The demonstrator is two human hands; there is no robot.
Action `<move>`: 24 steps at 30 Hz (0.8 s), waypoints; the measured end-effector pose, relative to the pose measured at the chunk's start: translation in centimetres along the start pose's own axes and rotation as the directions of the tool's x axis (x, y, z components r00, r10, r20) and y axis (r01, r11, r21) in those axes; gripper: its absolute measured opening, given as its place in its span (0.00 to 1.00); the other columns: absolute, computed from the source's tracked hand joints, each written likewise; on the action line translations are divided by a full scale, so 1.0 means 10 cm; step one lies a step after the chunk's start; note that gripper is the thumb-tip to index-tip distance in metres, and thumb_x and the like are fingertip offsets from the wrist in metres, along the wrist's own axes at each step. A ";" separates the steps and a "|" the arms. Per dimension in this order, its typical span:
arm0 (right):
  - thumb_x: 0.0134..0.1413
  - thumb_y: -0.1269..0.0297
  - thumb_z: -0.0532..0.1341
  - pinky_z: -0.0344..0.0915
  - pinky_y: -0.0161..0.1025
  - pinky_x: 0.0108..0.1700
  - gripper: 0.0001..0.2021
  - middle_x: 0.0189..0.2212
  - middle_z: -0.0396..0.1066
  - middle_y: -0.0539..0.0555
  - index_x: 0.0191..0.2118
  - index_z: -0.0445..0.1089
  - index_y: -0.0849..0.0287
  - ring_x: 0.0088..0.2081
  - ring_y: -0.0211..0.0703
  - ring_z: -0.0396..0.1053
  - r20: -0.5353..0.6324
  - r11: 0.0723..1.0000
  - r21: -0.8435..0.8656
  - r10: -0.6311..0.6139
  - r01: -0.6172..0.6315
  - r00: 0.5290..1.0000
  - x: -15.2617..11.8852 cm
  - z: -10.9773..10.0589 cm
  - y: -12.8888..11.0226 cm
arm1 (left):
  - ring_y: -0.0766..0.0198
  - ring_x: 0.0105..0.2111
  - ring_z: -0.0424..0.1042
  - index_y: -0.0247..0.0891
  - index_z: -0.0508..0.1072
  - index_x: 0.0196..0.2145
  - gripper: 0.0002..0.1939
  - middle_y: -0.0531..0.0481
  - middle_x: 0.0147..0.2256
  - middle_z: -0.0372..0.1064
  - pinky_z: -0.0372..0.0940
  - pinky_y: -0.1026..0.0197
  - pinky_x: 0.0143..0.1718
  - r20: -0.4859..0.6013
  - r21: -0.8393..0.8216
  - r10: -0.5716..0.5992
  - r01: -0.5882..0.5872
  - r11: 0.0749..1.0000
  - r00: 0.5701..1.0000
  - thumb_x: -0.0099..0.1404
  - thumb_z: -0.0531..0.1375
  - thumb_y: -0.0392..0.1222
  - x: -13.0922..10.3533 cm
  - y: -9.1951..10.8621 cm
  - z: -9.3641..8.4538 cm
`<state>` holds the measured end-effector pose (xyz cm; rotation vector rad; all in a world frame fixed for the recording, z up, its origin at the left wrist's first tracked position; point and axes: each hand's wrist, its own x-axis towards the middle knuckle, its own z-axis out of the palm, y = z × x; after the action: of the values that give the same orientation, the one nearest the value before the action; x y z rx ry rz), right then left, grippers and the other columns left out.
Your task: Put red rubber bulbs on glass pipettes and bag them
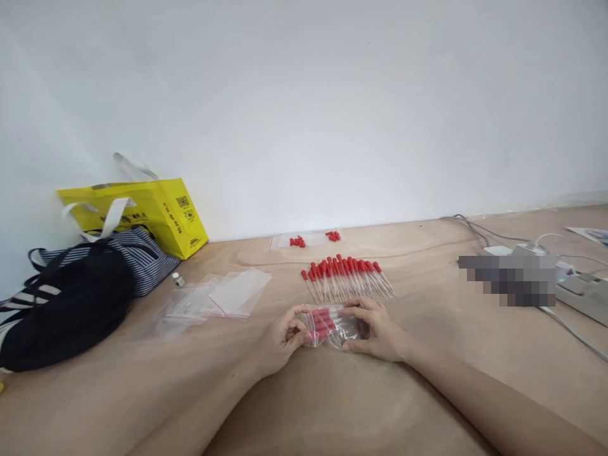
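Note:
Between my hands, low over the wooden table, is a clear plastic bag with several red-ended pieces inside. My left hand pinches the bag's left end, where a red strip runs along its edge. My right hand grips the other end, thumb below and fingers above. Just beyond the bag, droppers with red bulbs and thin clear tips lie in an overlapping row. Farther back, loose red bulbs rest on a clear plastic sheet or bag.
Flat clear bags lie left of the droppers. A yellow bag, a striped bag and a black bag stand at the far left. Cables and a power strip are at the right, beside a pixelated patch. A white wall rises behind.

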<state>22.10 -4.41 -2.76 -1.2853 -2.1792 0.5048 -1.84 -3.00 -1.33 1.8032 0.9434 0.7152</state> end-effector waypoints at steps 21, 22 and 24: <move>0.38 0.53 0.64 0.58 0.47 0.47 0.27 0.46 0.61 0.59 0.47 0.65 0.58 0.46 0.50 0.60 -0.015 0.993 0.105 -0.045 0.046 0.999 0.00 -0.06 0.06 | 0.68 0.26 0.66 0.35 0.66 0.29 0.14 0.53 0.25 0.66 0.60 0.66 0.29 0.022 0.016 -0.109 0.109 0.994 0.994 0.52 0.59 0.50 -0.06 0.13 -0.15; 0.38 0.53 0.64 0.58 0.47 0.48 0.27 0.46 0.60 0.59 0.47 0.65 0.58 0.47 0.50 0.60 -0.014 0.993 0.106 -0.043 0.045 0.999 0.00 -0.06 0.06 | 0.68 0.26 0.66 0.35 0.67 0.28 0.14 0.53 0.25 0.67 0.60 0.66 0.29 0.045 0.012 -0.120 0.119 0.993 0.992 0.52 0.59 0.50 -0.06 0.13 -0.16; 0.38 0.52 0.64 0.58 0.47 0.48 0.27 0.46 0.60 0.59 0.47 0.65 0.58 0.47 0.49 0.60 -0.009 0.994 0.105 -0.043 0.043 0.999 0.00 -0.06 0.07 | 0.68 0.26 0.65 0.34 0.69 0.26 0.14 0.52 0.24 0.67 0.59 0.66 0.29 0.091 0.010 -0.133 0.132 0.991 0.987 0.52 0.59 0.50 -0.06 0.12 -0.18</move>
<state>22.95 -4.08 -2.67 -1.1799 -2.1396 0.5889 -3.21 -2.96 0.46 1.7436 0.9938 0.5429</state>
